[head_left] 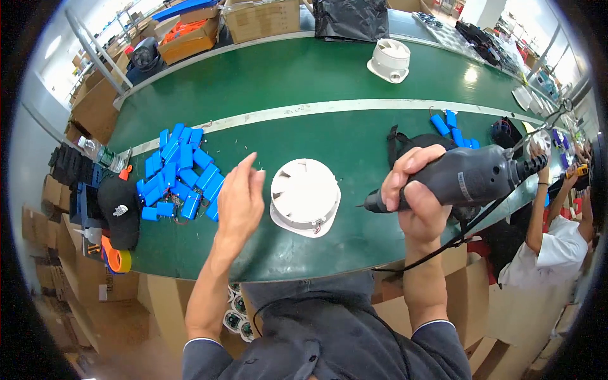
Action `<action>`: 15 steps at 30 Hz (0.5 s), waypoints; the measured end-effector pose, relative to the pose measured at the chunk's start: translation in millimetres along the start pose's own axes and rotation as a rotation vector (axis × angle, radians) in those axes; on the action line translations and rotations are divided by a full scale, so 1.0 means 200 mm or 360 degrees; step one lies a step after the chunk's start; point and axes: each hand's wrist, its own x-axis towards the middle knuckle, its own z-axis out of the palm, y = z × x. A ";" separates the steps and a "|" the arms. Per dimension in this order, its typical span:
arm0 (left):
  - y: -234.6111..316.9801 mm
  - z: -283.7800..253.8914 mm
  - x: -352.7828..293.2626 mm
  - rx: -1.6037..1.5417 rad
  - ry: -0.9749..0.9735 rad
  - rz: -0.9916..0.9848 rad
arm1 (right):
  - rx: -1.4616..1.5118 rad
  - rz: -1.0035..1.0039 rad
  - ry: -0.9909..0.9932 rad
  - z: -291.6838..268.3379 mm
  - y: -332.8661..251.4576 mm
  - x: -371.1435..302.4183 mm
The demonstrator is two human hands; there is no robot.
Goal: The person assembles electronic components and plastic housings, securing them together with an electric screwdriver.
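Note:
A black corded electric screwdriver (475,178) lies across my right hand (419,202), its bit pointing left and my fingers wrapped round its front part. My left hand (239,206) hovers with fingers stretched out, between a heap of blue wrapped battery packs (185,155) and a white round plastic housing (310,193). Fins show in the housing's top, and short wires come out at its near side. It stands upright on the green work table in front of me, with neither hand touching it.
A second white housing (389,60) stands on the green table (278,76), beyond a pale strip. Further blue packs (453,130) lie by a black bag. At left are a black cap (119,209), a bottle (101,154) and yellow-orange tape rolls (117,256). People work at right.

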 end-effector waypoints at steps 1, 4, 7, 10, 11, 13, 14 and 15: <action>0.03 -0.02 0.00 -0.0004 0.0003 -0.0008 | 0.0044 0.0020 0.0000 0.02 0.01 0.00; 0.12 0.05 -0.02 0.0162 -0.0267 0.0552 | -0.0052 0.0006 0.0016 0.03 0.04 0.02; 0.27 0.13 -0.04 0.0325 -0.0354 0.0586 | 0.0055 0.0158 0.0227 0.05 0.10 0.06; 0.29 0.21 -0.03 0.0631 -0.0548 0.0511 | 0.0047 0.0221 0.0238 0.03 0.17 0.09; 0.27 0.22 -0.01 0.0632 -0.0597 0.0623 | -0.0114 0.0210 0.0198 0.02 0.20 0.10; 0.23 0.21 0.02 0.0466 -0.0676 0.0822 | -0.0161 0.0165 0.0161 -0.02 0.25 0.11; 0.21 0.20 0.03 0.0468 -0.0693 0.0830 | -0.0215 0.0120 0.0114 -0.03 0.27 0.11; 0.20 0.18 0.03 0.0408 -0.0724 0.0937 | -0.0186 0.0158 0.0127 -0.02 0.28 0.11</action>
